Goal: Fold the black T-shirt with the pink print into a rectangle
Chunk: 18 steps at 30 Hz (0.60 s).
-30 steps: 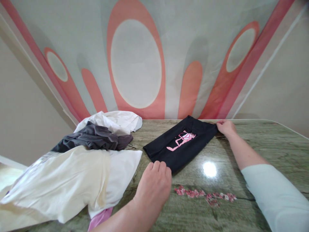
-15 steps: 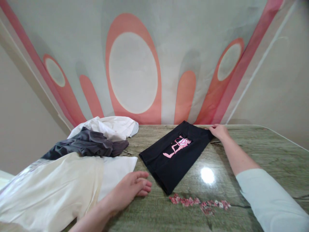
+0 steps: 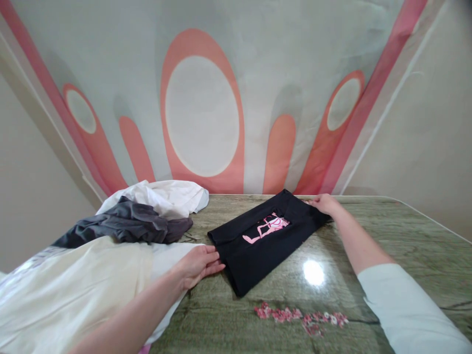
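Note:
A black garment (image 3: 254, 255) with a pink cartoon print lies folded into a long shape on the table, slanting from lower left to upper right. My right hand (image 3: 324, 202) pinches its far right corner. At the garment's left end is my left hand (image 3: 202, 263), fingers close to the edge and slightly apart; whether they touch the cloth is hard to tell, and nothing is in them.
Piled on the left are a cream garment (image 3: 106, 285), a dark grey one (image 3: 129, 221) and a white one (image 3: 169, 194). The wood-patterned table (image 3: 391, 236) has a printed pink flower branch. Behind it rises a patterned wall covering (image 3: 258, 73).
My left hand has moved up to the garment's left end. The black garment has turned slightly, its near corner shifting left. My right hand still grips the far corner.

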Each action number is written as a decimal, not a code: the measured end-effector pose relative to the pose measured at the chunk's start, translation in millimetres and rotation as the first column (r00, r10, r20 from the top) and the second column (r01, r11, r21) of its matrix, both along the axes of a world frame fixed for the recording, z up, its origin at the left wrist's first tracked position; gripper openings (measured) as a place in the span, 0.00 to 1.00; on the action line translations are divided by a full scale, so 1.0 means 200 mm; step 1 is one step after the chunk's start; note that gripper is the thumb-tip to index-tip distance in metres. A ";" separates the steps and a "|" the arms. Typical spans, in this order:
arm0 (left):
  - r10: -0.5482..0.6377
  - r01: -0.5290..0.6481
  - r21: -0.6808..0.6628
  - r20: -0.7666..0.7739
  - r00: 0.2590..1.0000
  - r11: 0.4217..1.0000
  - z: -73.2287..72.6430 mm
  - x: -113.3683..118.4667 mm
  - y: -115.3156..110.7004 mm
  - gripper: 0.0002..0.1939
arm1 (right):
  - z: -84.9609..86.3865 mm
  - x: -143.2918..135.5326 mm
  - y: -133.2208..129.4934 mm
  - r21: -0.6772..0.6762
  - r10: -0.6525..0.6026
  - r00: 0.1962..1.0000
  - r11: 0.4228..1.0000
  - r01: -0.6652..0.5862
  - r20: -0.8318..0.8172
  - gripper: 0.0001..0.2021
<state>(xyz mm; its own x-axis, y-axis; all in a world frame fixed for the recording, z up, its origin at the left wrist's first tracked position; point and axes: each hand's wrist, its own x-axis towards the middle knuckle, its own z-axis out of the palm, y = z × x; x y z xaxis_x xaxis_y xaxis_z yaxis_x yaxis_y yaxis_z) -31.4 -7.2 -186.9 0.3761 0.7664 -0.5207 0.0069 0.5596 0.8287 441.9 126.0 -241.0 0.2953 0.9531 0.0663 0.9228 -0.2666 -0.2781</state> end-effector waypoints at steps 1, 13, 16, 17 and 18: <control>-0.017 0.017 -0.009 -0.010 1.000 1.000 0.00 0.00 0.00 0.05 | -0.01 -0.02 0.03 0.020 0.006 1.000 1.000 -0.006 -0.012 0.13; -0.064 0.065 -0.072 0.005 0.998 0.995 -0.03 -0.02 -0.02 0.06 | -0.10 -0.04 0.14 -0.051 0.016 1.000 0.999 -0.016 0.006 0.16; -0.050 0.052 -0.099 0.022 0.999 0.994 -0.03 -0.02 -0.02 0.05 | -0.10 -0.03 0.13 -0.047 0.049 0.999 0.998 -0.049 0.003 0.16; -0.051 0.057 -0.113 0.054 0.997 0.992 -0.03 -0.02 -0.02 0.05 | -0.10 -0.02 0.12 -0.036 0.053 0.999 0.998 -0.053 -0.001 0.16; -0.053 0.063 -0.120 0.087 0.995 0.991 -0.02 -0.02 -0.03 0.05 | -0.11 -0.02 0.12 -0.025 0.050 0.999 0.998 -0.050 -0.006 0.16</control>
<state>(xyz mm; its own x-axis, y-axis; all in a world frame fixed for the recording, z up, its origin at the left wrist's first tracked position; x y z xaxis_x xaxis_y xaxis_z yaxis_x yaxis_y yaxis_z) -35.0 -12.9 -191.8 0.4643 0.6744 -0.5741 -0.0243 0.6576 0.7529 438.5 149.6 -262.6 0.2474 0.9680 0.0411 0.9336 -0.2269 -0.2773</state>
